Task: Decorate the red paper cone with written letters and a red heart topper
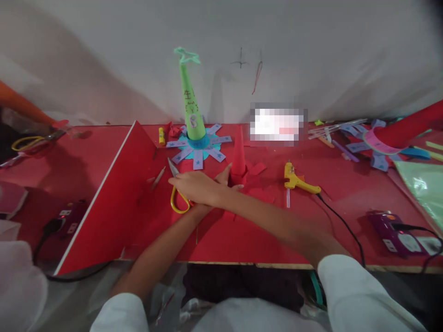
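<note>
My right arm crosses over my left forearm. My right hand is closed over the middle of the scissors; the blades stick out above it and the yellow handles below. My left hand, partly hidden under the right wrist, has its fingers around the base of a red paper cone. The cone stands upright, with red paper strips spreading from its foot. Behind my hands, a green cone with writing stands in a blue ring with purple strips fanned out.
A red board stands tilted at left, near a glue stick and a pencil. To the right lie a yellow glue gun with a black cord, a purple power socket and another strip-based cone.
</note>
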`<state>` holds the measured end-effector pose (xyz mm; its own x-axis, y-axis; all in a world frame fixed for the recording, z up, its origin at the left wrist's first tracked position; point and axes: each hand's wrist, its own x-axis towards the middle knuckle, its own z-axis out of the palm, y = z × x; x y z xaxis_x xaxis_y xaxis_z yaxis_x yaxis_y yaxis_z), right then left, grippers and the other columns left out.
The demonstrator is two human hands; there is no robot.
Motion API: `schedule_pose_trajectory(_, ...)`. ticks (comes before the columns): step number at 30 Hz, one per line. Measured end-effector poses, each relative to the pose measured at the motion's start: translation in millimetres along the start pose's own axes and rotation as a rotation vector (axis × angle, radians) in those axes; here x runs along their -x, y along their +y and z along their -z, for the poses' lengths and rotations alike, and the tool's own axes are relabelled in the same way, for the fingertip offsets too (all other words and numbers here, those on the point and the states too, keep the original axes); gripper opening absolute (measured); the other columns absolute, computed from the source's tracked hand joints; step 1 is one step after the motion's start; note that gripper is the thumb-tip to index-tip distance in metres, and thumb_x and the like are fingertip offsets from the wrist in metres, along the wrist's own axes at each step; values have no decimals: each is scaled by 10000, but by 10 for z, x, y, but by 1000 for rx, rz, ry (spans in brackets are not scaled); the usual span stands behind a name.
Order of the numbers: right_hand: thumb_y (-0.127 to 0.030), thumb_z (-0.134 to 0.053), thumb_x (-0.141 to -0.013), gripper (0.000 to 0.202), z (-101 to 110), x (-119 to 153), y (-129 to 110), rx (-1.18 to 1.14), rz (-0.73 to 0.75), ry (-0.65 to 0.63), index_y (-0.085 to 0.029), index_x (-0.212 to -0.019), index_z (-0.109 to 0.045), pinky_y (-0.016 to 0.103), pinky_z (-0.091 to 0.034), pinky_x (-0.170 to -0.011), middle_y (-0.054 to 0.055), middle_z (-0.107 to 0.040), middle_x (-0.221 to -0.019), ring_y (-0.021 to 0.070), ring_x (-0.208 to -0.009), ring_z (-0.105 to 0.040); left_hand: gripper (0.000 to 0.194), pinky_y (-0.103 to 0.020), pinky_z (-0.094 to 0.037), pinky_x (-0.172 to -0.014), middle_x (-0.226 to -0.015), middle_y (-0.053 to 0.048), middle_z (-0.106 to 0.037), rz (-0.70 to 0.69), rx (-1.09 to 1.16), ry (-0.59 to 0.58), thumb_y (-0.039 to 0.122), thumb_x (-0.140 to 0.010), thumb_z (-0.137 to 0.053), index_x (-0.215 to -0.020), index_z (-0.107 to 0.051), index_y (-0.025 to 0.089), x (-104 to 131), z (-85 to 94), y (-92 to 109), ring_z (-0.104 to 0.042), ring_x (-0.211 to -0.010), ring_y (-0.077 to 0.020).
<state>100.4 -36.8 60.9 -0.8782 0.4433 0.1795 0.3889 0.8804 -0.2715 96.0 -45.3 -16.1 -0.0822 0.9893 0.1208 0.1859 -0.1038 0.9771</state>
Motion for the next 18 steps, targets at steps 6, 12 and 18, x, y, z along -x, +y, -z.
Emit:
schedule_pose_trajectory(6, 36, -435, -1042, 360, -238, -769, -54, 80, -11, -164, -75, -1191, -743, 391, -603, -895, 179, -804, -1191, 294, -1149, -789, 782, -693, -499, -1161, -1396, -190, -708, -69, -158, -354, 440, -678, -995, -1354, -650, 251, -157, 150, -113, -646, -1330, -478)
schedule_pose_trajectory(12, -33, -444, -1080, 343, -441, -979, -84, 91, 27, -179, -78, -1135, -779, 401, -611, -886, 187, -815, -1147, 299, -1140, -786, 889, -717, -503, -1100, -1390, -266, -694, -76, -255, -405, 505, -807, -899, -1544, -512, 189, -142, 93, -130, -640, -1321, -521)
schedule_pose_trajectory(18, -29, -441, -1085, 317, -348, -916, 2, 147, 133, -180, -129, -1095, -742, 345, -593, -859, 144, -809, -1116, 239, -1070, -781, 906, -619, -526, -1108, -1457, -230, -672, -103, -251, -415, 499, -803, -912, -1562, -505, 219, -158, 101, -137, -654, -1326, -463)
